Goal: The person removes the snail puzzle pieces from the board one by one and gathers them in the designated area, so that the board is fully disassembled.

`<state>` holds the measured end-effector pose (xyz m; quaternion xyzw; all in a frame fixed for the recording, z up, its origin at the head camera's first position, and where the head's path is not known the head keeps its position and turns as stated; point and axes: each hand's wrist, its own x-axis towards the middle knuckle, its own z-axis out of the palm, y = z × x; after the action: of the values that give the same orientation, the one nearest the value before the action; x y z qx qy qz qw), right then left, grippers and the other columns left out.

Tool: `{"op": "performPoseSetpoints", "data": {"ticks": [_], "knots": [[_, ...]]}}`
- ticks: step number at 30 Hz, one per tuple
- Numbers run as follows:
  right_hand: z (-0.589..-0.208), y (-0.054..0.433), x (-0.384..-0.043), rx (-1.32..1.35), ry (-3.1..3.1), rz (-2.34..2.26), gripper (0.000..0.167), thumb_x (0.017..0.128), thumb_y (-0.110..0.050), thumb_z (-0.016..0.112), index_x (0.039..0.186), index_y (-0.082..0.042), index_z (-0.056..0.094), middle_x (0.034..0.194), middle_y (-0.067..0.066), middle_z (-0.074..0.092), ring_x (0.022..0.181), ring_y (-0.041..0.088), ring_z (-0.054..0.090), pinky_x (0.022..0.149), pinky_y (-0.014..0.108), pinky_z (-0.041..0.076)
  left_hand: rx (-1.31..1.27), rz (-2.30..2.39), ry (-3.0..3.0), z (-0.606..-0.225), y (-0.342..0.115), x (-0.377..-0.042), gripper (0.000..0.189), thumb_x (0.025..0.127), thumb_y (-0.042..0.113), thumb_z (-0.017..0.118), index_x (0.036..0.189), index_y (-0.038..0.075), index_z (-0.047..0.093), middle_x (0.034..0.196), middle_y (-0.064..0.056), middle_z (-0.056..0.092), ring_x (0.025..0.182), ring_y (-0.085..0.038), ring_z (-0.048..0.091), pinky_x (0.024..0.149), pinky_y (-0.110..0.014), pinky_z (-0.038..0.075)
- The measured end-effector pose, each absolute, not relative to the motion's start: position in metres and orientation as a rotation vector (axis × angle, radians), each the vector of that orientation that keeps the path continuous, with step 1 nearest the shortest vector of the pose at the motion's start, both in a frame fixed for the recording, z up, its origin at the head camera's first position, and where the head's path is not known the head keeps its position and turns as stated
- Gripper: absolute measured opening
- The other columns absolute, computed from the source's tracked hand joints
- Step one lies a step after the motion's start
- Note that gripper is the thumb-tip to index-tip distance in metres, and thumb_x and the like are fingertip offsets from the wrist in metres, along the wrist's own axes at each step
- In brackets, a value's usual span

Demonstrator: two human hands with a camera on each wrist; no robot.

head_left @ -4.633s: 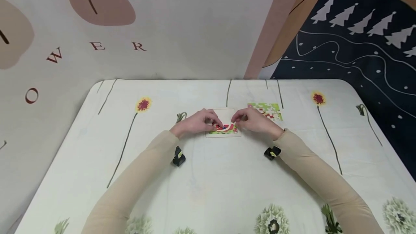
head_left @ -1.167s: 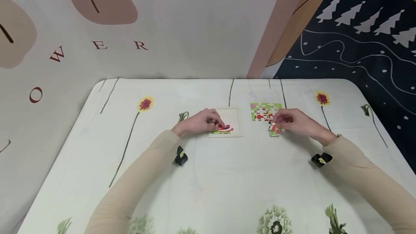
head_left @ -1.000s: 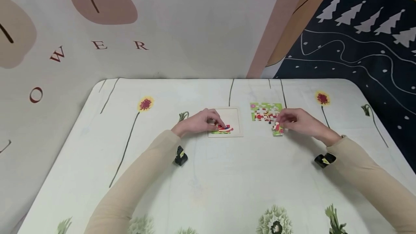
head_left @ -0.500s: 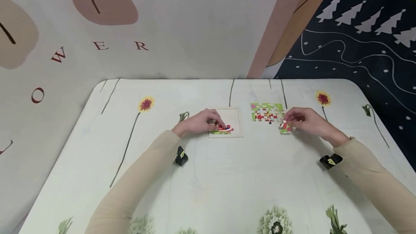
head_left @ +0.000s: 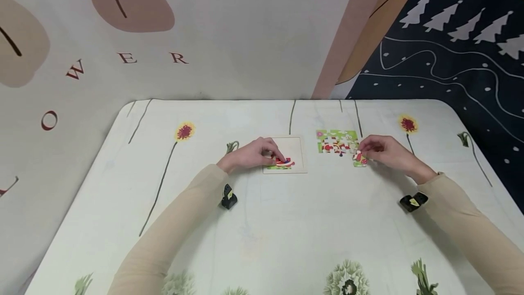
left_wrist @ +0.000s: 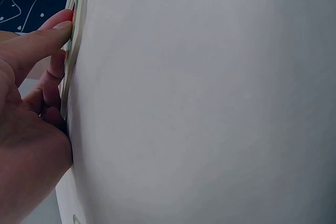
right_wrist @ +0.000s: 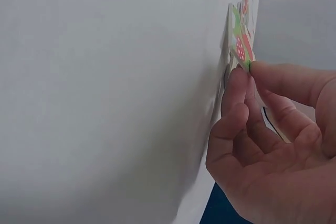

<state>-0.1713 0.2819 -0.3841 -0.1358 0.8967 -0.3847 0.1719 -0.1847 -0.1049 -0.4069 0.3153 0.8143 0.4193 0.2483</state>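
Note:
A shallow pale puzzle tray [head_left: 294, 147] lies near the middle of the table, with red, blue and green jigsaw pieces [head_left: 280, 167] along its lower left. My left hand [head_left: 250, 154] rests over those pieces, thumb and fingertips touching them; in the left wrist view its fingers [left_wrist: 58, 32] lie along the tray's face. To the right, a green and red jigsaw piece [head_left: 360, 160] is pinched between thumb and fingers of my right hand [head_left: 386, 154]. The right wrist view shows this piece [right_wrist: 240, 43] tilted, with a spotted red mushroom cap pattern.
Right of the tray, several other jigsaw pieces [head_left: 333, 138] lie side by side in a green and red block, close to the right fingertips. The white tablecloth [head_left: 286, 222] is printed with flowers. A grey wall covering [head_left: 245, 35] stands behind the table.
My right hand has gone from the tray to the right-hand pieces, picked up a piece and drawn it rightward; lately it moves only slightly. The left hand stays on the tray.

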Motion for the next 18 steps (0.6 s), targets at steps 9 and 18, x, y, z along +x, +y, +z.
{"op": "performPoseSetpoints", "data": {"ticks": [9,18], "knots": [[-0.3859,0.2813,-0.1716,-0.380,2.567,-1.074,0.015,0.092,-0.002,0.061,0.105,0.003,0.065,0.096,0.013,0.062,0.085,0.022,0.053,0.070,0.026,0.043,0.868,1.128,2.229,-0.4041,-0.1046,-0.1834,0.022,0.089,0.003,0.064,0.107,0.009,0.074,0.105,0.000,0.056,0.100,-0.021,0.039,0.087,-0.034,0.030],[-0.3869,0.2801,-0.1696,-0.344,2.556,-1.077,0.017,0.092,-0.007,0.062,0.106,0.003,0.064,0.097,0.013,0.062,0.085,0.023,0.052,0.068,0.027,0.043,0.874,1.137,2.224,-0.4054,-0.1052,-0.1838,0.021,0.089,0.003,0.065,0.107,0.008,0.074,0.106,-0.002,0.057,0.100,-0.022,0.040,0.086,-0.034,0.031]]}}
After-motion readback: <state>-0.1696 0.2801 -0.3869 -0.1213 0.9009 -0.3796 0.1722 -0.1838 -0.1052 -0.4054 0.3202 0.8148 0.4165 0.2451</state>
